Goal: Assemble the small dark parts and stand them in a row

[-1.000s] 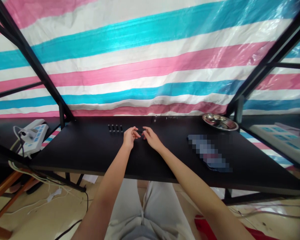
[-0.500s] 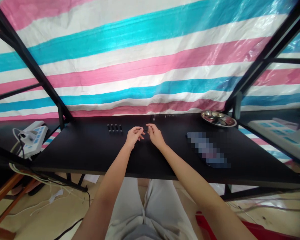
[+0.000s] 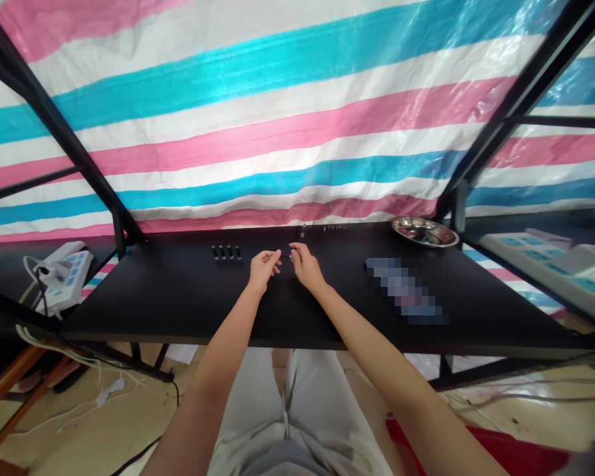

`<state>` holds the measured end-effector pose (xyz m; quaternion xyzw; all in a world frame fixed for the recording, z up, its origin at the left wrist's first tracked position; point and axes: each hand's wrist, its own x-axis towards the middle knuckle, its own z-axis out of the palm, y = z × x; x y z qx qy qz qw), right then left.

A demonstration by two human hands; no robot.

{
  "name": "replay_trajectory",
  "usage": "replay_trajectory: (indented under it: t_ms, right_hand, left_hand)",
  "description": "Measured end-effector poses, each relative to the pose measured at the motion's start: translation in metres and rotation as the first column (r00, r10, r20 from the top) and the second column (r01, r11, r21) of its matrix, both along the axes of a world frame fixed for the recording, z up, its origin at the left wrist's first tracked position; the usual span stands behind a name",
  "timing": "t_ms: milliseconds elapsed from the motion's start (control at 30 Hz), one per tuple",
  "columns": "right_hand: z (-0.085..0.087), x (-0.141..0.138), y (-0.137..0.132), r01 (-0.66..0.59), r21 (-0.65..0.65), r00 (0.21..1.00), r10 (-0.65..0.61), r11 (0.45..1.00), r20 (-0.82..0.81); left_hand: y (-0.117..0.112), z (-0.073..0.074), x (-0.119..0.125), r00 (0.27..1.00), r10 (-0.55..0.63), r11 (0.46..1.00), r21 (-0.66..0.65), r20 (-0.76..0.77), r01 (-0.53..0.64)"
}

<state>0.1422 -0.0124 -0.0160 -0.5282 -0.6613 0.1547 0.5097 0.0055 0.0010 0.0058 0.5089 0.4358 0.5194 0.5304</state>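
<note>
Over the middle of the black table (image 3: pixel 178 297), my left hand (image 3: pixel 264 270) and my right hand (image 3: pixel 306 267) face each other a short way apart. The thumb and fingers of each are pinched together. A thin dark piece (image 3: pixel 286 256) with a pale, shiny spot shows between the fingertips, too small to name. To the left of my left hand, several short black cylinders with silvery ends (image 3: pixel 230 252) stand in a row. Beyond my right hand lies a small shiny piece (image 3: pixel 303 231), with a line of tiny metallic bits (image 3: pixel 333 228) beside it.
A round divided metal tray (image 3: pixel 449 239) sits at the back right. Nearer me lies a blurred-out blue object (image 3: pixel 406 291). Power strips (image 3: pixel 72 281) with cables are at the left, and a pale panel (image 3: pixel 540 264) is at the right. Striped sheeting (image 3: pixel 277 132) hangs behind, between black frame bars.
The view has shifted slightly. My hands stay close together with fingers pinched, and the small piece between them shows a little more clearly.
</note>
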Motion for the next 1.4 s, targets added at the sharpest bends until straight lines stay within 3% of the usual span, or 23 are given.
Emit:
replay_trajectory:
  t_ms: [500,833,1033,1167,1300,1400]
  right_hand:
    - [0.000,-0.001,0.002,-0.013,0.124,1.000,0.014,0.992,-0.010]
    - [0.001,0.002,0.002,-0.077,0.088,0.980,0.060,0.993,0.187]
    - [0.001,0.004,0.001,0.104,0.050,0.939,-0.114,0.993,0.325]
    - [0.003,0.009,0.002,0.191,0.115,0.941,-0.215,0.975,0.262]
    - [0.005,0.008,0.002,0.028,0.162,0.991,-0.049,0.986,0.126]
    - [0.002,0.005,0.003,-0.104,0.100,0.993,0.097,0.990,0.074]
  left_hand:
    - [0.002,0.003,-0.004,0.993,0.097,0.995,0.012,0.069,-0.098]
    - [0.001,0.006,-0.006,0.987,0.125,0.992,0.002,0.099,-0.126]
    - [0.002,0.008,-0.007,0.979,0.170,0.985,-0.018,0.109,-0.169]
    - [0.002,0.007,-0.006,0.987,0.140,0.990,-0.019,0.077,-0.139]
    - [0.004,0.001,-0.003,0.999,0.030,1.000,0.001,0.016,-0.030]
    - [0.004,-0.002,-0.002,0.996,-0.085,0.996,0.014,0.004,0.085]
